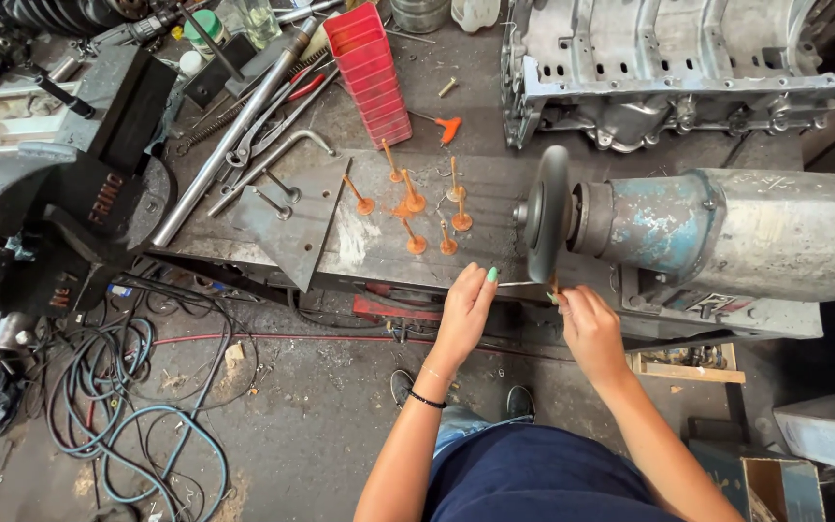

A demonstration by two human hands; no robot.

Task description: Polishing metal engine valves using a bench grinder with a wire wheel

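Both my hands hold one engine valve (526,283) level against the lower rim of a dark grinding wheel (546,213). My left hand (464,314) pinches the thin shiny stem at its left end. My right hand (589,327) grips the other end right under the wheel, where the valve's rusty head is mostly hidden by my fingers. The wheel sits on the shaft of a worn blue-grey motor (727,232). Several rusty orange valves (416,205) stand head-down on the bench just left of the wheel.
A big black bench vise (60,213) is at the left, with long steel bars and pliers (244,126) beside it. A red plastic tray stack (371,72) and an aluminium engine block (678,68) are at the back. Hoses and cables (118,387) lie on the floor.
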